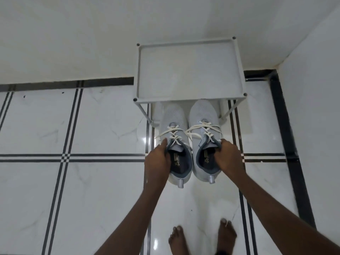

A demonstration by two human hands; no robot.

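Observation:
Two light grey knit sneakers with white laces sit side by side, toes pointing under a white shoe rack. My left hand grips the outer collar of the left sneaker, fingers tucked inside its opening. My right hand grips the outer collar of the right sneaker the same way. The toes of both shoes reach beneath the rack's top shelf, over a lower tier; I cannot tell whether the soles rest on anything.
The rack stands against a white wall near a room corner at the right. The floor is glossy white tile with black stripe lines and a black border. My two bare feet stand just behind the shoes.

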